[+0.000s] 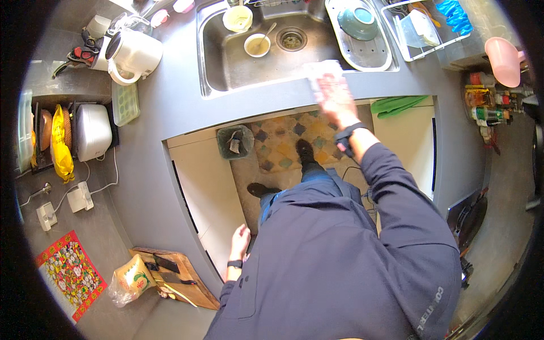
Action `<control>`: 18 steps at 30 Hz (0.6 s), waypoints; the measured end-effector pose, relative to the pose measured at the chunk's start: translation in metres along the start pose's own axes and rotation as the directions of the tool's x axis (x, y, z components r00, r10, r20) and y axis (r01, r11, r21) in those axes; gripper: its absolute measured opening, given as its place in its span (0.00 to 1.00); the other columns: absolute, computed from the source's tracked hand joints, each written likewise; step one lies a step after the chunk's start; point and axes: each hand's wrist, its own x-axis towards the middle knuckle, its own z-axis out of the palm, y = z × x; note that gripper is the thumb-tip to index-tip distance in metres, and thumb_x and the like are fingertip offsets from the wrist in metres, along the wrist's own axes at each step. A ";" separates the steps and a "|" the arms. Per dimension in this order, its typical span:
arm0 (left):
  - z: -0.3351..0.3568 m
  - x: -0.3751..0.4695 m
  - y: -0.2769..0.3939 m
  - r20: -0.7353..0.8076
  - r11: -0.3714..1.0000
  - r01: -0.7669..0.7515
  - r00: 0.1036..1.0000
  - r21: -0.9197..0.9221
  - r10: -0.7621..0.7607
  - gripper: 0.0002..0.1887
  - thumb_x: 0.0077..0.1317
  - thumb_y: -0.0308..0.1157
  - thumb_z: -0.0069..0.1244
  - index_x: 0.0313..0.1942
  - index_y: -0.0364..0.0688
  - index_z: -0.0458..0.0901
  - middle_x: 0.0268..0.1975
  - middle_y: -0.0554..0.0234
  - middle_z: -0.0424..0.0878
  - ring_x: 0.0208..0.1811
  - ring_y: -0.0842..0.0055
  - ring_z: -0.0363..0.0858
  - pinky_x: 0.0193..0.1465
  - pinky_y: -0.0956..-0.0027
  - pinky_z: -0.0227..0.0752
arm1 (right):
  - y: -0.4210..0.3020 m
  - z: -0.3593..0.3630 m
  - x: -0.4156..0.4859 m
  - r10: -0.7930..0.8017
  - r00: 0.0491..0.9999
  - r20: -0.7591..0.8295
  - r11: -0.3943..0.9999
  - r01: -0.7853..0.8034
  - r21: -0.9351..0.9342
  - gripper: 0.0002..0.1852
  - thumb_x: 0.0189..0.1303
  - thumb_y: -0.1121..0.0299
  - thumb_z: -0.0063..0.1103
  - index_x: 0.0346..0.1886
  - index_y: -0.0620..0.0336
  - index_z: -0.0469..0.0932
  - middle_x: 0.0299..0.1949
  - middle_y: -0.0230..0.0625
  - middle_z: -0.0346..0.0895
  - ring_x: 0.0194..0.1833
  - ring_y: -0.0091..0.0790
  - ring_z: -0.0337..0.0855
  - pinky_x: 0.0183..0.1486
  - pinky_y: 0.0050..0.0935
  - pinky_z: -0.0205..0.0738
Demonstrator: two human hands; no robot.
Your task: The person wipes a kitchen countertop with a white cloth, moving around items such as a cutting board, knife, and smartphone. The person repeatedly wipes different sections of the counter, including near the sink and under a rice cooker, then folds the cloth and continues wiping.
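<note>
My right hand [334, 100] reaches forward over the front rim of the steel sink [238, 78]. Its fingers are on a blurred white cloth or paper wipe [322, 70], pressed at the counter edge. Down at my side hangs my left hand [241, 241], near the cabinet front, its fingers partly curled and partly hidden. Inside the sink sit a small white bowl [257, 45] with a spoon in pale liquid and a yellowish bowl [237, 19]. An upturned blue-green bowl [358, 24] rests on a drain tray [368, 55] at the sink's right.
A white electric kettle [138, 53] stands left of the sink. A dish rack [412, 55] and a pink jug [502, 61] are at the right. A green cloth [397, 106] hangs below the counter. On the floor is a small bin [235, 142]. Knives lie on a wooden board [199, 276].
</note>
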 end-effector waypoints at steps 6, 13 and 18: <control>0.034 -0.002 0.100 -0.041 0.967 -0.253 0.967 0.013 0.253 0.28 0.80 0.33 0.54 0.76 0.35 0.73 0.71 0.49 0.82 0.74 0.69 0.78 0.78 0.63 0.69 | 0.173 0.026 -0.052 0.353 0.936 -0.003 0.932 -0.352 -0.085 0.38 0.78 0.56 0.44 0.89 0.51 0.53 0.90 0.38 0.48 0.89 0.41 0.44 0.88 0.56 0.38; 0.039 -0.028 0.029 -0.220 0.998 -0.035 0.975 -0.045 0.025 0.27 0.79 0.36 0.57 0.73 0.35 0.77 0.66 0.48 0.86 0.67 0.68 0.83 0.73 0.63 0.75 | 0.199 0.066 -0.043 0.528 0.811 -0.253 0.842 -0.538 0.033 0.35 0.80 0.56 0.43 0.87 0.50 0.58 0.89 0.45 0.51 0.88 0.50 0.48 0.87 0.62 0.39; 0.054 -0.051 -0.071 -0.172 0.969 0.176 0.963 -0.172 -0.206 0.28 0.76 0.34 0.59 0.72 0.33 0.77 0.49 0.60 0.90 0.46 0.78 0.85 0.56 0.70 0.80 | 0.158 0.063 -0.040 0.408 0.854 -0.322 0.908 -0.418 0.041 0.36 0.78 0.58 0.45 0.88 0.51 0.56 0.89 0.43 0.50 0.88 0.50 0.50 0.85 0.64 0.44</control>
